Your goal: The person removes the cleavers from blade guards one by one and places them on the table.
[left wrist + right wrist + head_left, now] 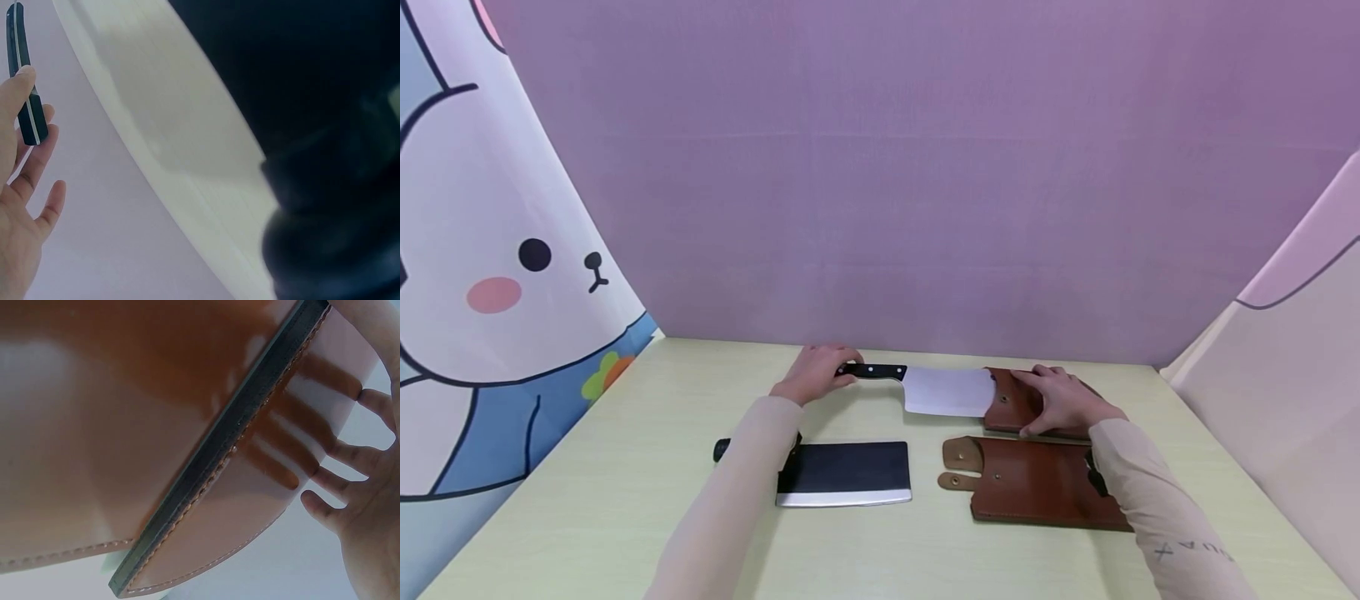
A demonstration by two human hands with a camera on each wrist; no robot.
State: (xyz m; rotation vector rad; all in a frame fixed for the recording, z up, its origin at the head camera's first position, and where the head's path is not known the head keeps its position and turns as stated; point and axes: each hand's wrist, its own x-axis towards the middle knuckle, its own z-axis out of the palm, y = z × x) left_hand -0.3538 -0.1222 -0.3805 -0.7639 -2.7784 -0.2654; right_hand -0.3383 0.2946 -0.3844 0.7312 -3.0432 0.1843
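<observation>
My left hand (816,373) pinches the end of a cleaver's black riveted handle (880,371) between thumb and fingers; the left wrist view shows that handle (34,122) end-on. The cleaver's bright blade (946,392) points right, its far end hidden inside a brown leather sheath (1011,408). Across this sheath my right hand (1063,400) grips it, thumb toward the near edge and fingers at the far edge. In the right wrist view, the fingertips touch the stitched sheath's (250,512) edge.
Nearer on the table (880,550) lies a second cleaver (846,471) with a dark blade, partly under the left forearm. A second brown sheath (1045,483), straps toward the left, lies partly under the right forearm. A purple wall (925,183) rises behind.
</observation>
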